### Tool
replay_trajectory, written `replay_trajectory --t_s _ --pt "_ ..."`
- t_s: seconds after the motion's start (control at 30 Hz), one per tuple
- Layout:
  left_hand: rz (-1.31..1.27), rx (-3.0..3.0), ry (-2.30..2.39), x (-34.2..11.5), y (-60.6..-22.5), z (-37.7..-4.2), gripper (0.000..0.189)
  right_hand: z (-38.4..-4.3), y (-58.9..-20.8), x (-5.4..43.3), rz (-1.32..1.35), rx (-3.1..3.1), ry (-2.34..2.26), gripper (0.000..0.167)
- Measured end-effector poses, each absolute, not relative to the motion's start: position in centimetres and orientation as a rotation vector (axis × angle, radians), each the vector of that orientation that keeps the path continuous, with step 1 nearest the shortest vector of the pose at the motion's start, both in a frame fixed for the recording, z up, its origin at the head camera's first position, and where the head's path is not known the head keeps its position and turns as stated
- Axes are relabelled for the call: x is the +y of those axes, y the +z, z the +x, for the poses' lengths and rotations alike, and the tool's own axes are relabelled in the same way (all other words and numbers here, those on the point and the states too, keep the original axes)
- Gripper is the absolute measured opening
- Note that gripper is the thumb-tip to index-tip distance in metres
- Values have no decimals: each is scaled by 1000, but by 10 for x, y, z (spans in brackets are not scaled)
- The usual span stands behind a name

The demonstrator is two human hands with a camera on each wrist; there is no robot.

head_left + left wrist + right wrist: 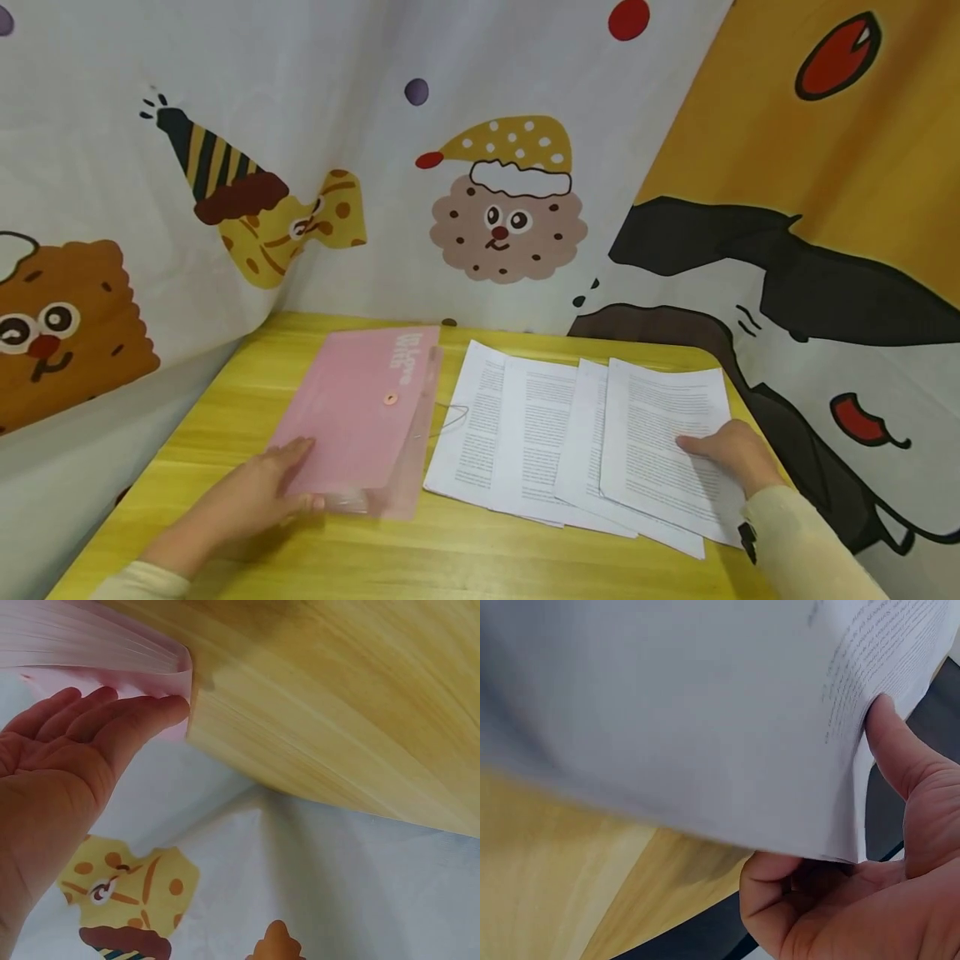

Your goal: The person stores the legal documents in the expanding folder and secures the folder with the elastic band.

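Note:
A pink document folder (352, 400) with a round button and pale lettering lies on the left of the table. My left hand (258, 496) rests at its near left corner, fingers extended against the cover. Beside it in the left wrist view show the folder's pleated pockets (90, 645). To the right, several overlapping stacks of printed paper (540, 417) are fanned out. My right hand (731, 454) grips the rightmost printed sheets (663, 442) by their right edge. In the right wrist view its thumb (889, 724) presses on top, with fingers curled beneath the edge.
A thin cord loop (453, 414) stretches from the folder onto the leftmost papers. The yellow wood-grain table (480, 554) ends at a white cartoon-printed cloth (345, 100) hanging behind and at the left. Dark and orange patterned cloth (847, 208) hangs close at the right edge.

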State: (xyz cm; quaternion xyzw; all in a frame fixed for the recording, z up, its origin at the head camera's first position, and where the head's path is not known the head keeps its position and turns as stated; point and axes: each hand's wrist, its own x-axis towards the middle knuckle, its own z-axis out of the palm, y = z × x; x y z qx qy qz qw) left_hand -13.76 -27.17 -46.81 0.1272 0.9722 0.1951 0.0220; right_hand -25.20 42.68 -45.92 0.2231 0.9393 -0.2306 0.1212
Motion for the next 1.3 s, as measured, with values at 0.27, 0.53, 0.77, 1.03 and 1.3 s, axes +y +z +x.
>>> replay_trajectory --t_s 0.27,0.53,0.77,1.03,1.3 --pt "475 3102 596 -265 -463 -134 84 -256 -463 434 655 2809 -726 92" --pt "654 3239 475 -231 -455 -133 74 -253 -455 438 748 2774 -985 106" --pt "1032 3429 218 -194 -459 -135 56 -253 -460 452 461 2699 -974 91" --pt "1053 3479 4 -186 -460 -133 91 -253 -465 449 402 2620 -1094 58" --pt "1003 3466 208 -202 -449 -126 91 -253 -459 445 467 2624 -1117 49"
